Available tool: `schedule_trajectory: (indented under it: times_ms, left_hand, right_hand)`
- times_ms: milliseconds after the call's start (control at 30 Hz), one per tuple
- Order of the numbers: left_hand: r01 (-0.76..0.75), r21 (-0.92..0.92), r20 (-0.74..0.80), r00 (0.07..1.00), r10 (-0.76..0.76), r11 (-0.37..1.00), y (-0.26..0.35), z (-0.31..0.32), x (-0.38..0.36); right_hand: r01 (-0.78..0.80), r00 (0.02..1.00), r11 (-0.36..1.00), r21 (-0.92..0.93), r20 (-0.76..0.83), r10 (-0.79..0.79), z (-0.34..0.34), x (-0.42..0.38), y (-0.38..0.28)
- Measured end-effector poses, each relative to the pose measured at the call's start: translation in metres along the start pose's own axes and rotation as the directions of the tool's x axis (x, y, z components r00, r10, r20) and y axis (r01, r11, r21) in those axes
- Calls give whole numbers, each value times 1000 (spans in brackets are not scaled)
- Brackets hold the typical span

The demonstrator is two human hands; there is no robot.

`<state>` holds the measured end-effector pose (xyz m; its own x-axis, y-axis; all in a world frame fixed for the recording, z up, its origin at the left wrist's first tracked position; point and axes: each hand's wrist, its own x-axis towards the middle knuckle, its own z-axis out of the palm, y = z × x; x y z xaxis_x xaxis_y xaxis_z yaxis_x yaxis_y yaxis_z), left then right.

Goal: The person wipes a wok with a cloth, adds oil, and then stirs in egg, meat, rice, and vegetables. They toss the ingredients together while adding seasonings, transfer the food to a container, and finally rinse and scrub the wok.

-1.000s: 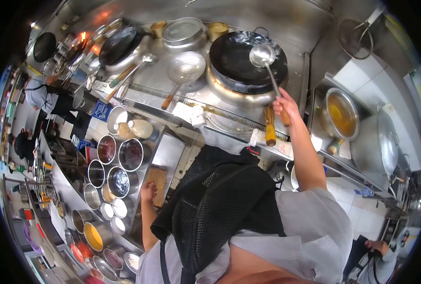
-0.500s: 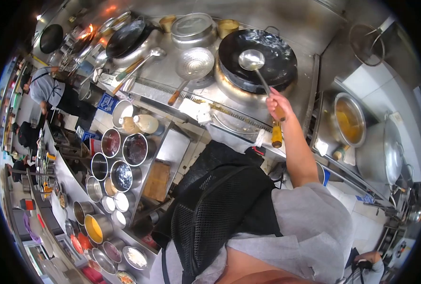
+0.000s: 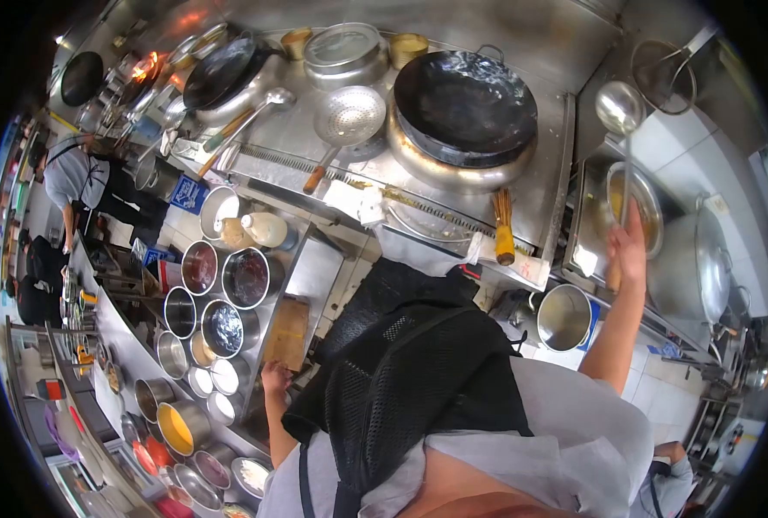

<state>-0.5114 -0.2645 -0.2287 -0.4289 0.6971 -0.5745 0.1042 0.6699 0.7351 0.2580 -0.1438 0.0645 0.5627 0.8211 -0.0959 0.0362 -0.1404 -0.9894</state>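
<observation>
In my right hand (image 3: 628, 249) is a long-handled ladle (image 3: 621, 107), its fingers wrapped round the handle near the wooden grip. The bowl of the ladle is raised beyond a steel pot of yellow liquid (image 3: 619, 200), which the handle crosses in view. My left hand (image 3: 276, 376) is beside the lower edge of a wooden board (image 3: 286, 333) on the side counter; its fingers look curled, and what they hold, if anything, does not show. A black wok (image 3: 466, 108) sits on the burner ring, apart from both hands.
A perforated skimmer (image 3: 349, 116) and a yellow-handled bamboo brush (image 3: 505, 233) lie on the stove. Several pots and bowls of ingredients fill the left counter, including one with orange liquid (image 3: 181, 423). A large lidded pot (image 3: 699, 268) stands right. Another person (image 3: 77, 177) works at far left.
My right hand has carried the ladle from over the wok to the right, above the pot of yellow liquid. My left hand has come into view by the wooden board.
</observation>
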Motion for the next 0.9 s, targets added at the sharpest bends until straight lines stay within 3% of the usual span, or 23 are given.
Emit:
schedule_trajectory:
  times_ms: [33,67,100,133,233,267,367,433,500,533,567,667,700,733,767,800,833,900]
  left_hand:
    - [-36,34,16,999,35,999,-1,0,0]
    - [-72,67,33,997,70,995,-1,0,0]
    - [24,117,45,999,-29,993,4,6,-8]
    - [117,171,56,990,-128,978,17,14,-22]
    - [194,15,154,969,-194,981,-109,13,40]
    - [83,187,182,976,-117,979,-127,14,46]
    - [161,122,146,973,-178,979,-90,33,17]
    - [174,-2,111,979,-172,985,-54,45,0]
    - [107,-26,77,992,-105,994,-22,51,-15]
    - [-190,359,46,981,186,914,-60,43,20]
    - [-170,397,39,985,169,902,-18,46,-9]
    - [-27,256,-208,975,83,966,16,53,-58]
    - [87,104,-231,971,-61,991,8,53,-68]
    - [-146,142,-328,926,185,979,-19,54,-81]
    - [40,234,-273,962,26,972,3,46,-118]
    - [103,190,-326,945,-36,976,-30,45,-129]
    - [140,64,-412,906,-101,988,-42,44,-153]
    - [135,-153,-578,791,-200,979,-110,44,-188]
  right_hand:
    - [-2,1000,1000,1,-4,2,-4,-9,-1]
    - [-6,997,972,-235,-77,-13,-8,-18,-3]
    - [-24,989,889,-457,-142,-46,-11,-25,-2]
    - [-19,989,889,-458,-139,-51,-16,-29,8]
    - [81,989,875,-478,-70,-130,-16,-20,36]
    - [98,991,900,-425,-43,-128,1,-21,37]
    - [20,993,955,-295,115,14,40,-7,39]
    - [-1,968,932,-363,235,93,60,22,52]
    - [150,924,882,-448,381,36,62,75,109]
    - [157,902,882,-443,429,55,81,83,113]
    - [163,877,884,-439,476,74,99,91,117]
    - [250,813,808,-534,569,124,138,121,123]
    - [354,786,717,-601,606,121,145,148,141]
    - [453,751,648,-612,654,92,160,161,148]
    - [536,717,607,-587,696,40,167,185,169]
    - [614,679,559,-558,734,-13,175,208,189]
    - [674,644,536,-507,759,-92,193,231,211]
    - [708,666,440,-553,730,-154,222,213,197]
